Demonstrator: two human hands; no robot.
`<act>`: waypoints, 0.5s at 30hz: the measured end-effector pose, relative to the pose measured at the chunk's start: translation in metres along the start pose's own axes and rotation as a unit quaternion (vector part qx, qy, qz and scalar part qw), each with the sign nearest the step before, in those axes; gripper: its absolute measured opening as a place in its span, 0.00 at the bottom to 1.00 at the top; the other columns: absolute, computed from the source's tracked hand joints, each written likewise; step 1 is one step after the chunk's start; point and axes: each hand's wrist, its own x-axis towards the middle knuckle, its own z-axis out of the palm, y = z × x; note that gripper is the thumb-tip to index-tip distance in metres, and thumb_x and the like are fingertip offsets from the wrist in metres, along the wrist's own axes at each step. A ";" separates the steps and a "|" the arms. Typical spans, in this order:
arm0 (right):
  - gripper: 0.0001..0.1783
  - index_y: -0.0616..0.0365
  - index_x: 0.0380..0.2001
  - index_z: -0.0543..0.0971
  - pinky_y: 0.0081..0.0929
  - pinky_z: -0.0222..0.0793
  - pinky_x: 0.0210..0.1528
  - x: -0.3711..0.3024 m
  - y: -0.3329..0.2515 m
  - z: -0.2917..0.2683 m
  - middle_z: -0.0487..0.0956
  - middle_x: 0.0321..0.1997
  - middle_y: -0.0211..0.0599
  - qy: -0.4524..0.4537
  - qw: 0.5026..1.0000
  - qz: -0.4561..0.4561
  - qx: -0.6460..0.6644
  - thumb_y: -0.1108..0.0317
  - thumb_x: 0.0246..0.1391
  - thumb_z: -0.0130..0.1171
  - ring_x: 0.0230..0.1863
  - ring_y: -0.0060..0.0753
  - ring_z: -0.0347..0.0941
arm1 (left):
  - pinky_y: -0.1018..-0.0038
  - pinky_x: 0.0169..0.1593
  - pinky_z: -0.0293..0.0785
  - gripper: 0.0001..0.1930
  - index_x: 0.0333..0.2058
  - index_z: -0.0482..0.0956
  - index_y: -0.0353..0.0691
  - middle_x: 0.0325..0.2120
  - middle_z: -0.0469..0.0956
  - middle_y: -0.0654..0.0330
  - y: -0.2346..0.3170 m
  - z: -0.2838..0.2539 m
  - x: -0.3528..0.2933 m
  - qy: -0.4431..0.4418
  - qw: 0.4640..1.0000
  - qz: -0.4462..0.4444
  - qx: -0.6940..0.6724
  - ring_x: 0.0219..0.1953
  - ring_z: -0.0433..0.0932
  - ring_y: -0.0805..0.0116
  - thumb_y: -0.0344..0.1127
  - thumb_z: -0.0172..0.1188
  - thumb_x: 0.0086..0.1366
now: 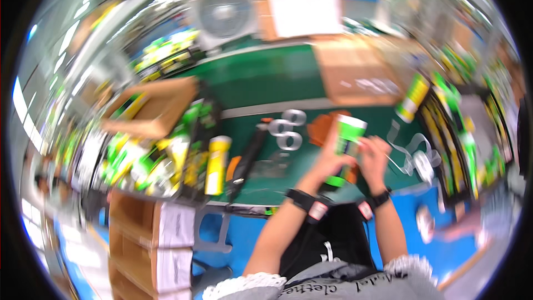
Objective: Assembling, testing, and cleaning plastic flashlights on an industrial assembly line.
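My left hand (335, 157) is wrapped round a small green carton (350, 130) with a white top end, held upright above the green bench. Close at its right side is my right hand (375, 155), fingers curled together; blur hides what is in them, if anything. Behind the carton lies an orange-brown object (322, 128) of unclear kind. Clear rings of tape (289, 141) sit to the left on the bench. A long black tool (249, 158) with orange parts lies further left, beside a yellow tube-shaped pack (216, 165).
A bin of green and yellow packs (147, 161) stands left, under an open cardboard box (152, 126). On the right are loose white strips (413, 155), a yellow-green pack (412, 98) and a black crate (444, 143). Cardboard (355, 72) and a fan (224, 12) are at the back.
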 end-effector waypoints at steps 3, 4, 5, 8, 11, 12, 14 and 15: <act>0.12 0.64 0.33 0.77 0.27 0.64 0.44 0.004 0.004 -0.018 0.76 0.34 0.35 0.052 0.964 0.213 0.150 0.68 0.58 0.45 0.38 0.29 0.70 | 0.74 0.36 0.72 0.36 0.56 0.51 0.43 0.40 0.67 0.58 -0.008 0.014 -0.017 0.113 0.984 -0.013 -0.139 0.35 0.73 0.70 0.24 0.58 0.49; 0.13 0.66 0.35 0.76 0.24 0.63 0.44 0.004 0.021 -0.029 0.76 0.35 0.35 0.078 0.968 0.188 0.146 0.67 0.58 0.46 0.38 0.26 0.69 | 0.75 0.33 0.72 0.28 0.52 0.55 0.42 0.37 0.67 0.59 0.025 0.007 -0.024 0.162 0.974 -0.007 -0.160 0.28 0.72 0.73 0.22 0.54 0.53; 0.13 0.66 0.37 0.75 0.23 0.63 0.45 0.006 0.028 -0.036 0.76 0.37 0.35 0.070 0.968 0.187 0.151 0.67 0.58 0.46 0.38 0.26 0.69 | 0.74 0.34 0.72 0.29 0.52 0.55 0.42 0.36 0.68 0.58 0.049 -0.010 -0.040 0.158 0.971 0.061 -0.169 0.29 0.73 0.71 0.25 0.57 0.53; 0.13 0.66 0.38 0.76 0.22 0.63 0.45 -0.001 0.038 -0.014 0.76 0.38 0.36 -0.037 0.978 0.142 0.152 0.67 0.58 0.47 0.39 0.25 0.70 | 0.74 0.37 0.73 0.33 0.55 0.53 0.40 0.35 0.72 0.58 0.127 -0.059 -0.137 0.092 0.984 0.146 -0.037 0.32 0.75 0.70 0.24 0.59 0.52; 0.12 0.67 0.38 0.76 0.22 0.65 0.44 -0.003 0.026 -0.001 0.76 0.38 0.38 -0.104 0.978 0.123 0.134 0.69 0.57 0.48 0.40 0.25 0.71 | 0.71 0.34 0.76 0.34 0.53 0.53 0.39 0.31 0.74 0.54 0.166 -0.105 -0.234 0.232 0.945 0.215 0.079 0.28 0.77 0.67 0.24 0.61 0.49; 0.13 0.67 0.38 0.76 0.22 0.65 0.45 -0.002 0.037 -0.001 0.77 0.38 0.38 -0.091 0.970 0.142 0.175 0.68 0.57 0.48 0.39 0.26 0.71 | 0.71 0.28 0.76 0.30 0.50 0.55 0.40 0.28 0.73 0.53 0.181 -0.108 -0.247 0.418 0.882 0.219 0.004 0.25 0.76 0.66 0.27 0.60 0.49; 0.13 0.68 0.38 0.75 0.21 0.64 0.45 0.002 0.041 -0.003 0.77 0.37 0.38 -0.090 0.969 0.151 0.174 0.68 0.57 0.48 0.39 0.26 0.71 | 0.70 0.25 0.75 0.23 0.43 0.56 0.43 0.23 0.71 0.55 0.198 -0.161 -0.283 0.586 0.753 0.288 -0.084 0.20 0.73 0.63 0.31 0.57 0.50; 0.13 0.68 0.38 0.75 0.21 0.64 0.45 0.003 0.043 -0.004 0.77 0.37 0.38 -0.096 0.966 0.158 0.179 0.68 0.57 0.48 0.39 0.25 0.71 | 0.67 0.31 0.75 0.22 0.41 0.56 0.44 0.28 0.70 0.56 0.209 -0.191 -0.304 0.579 0.721 0.356 -0.133 0.22 0.73 0.61 0.29 0.55 0.49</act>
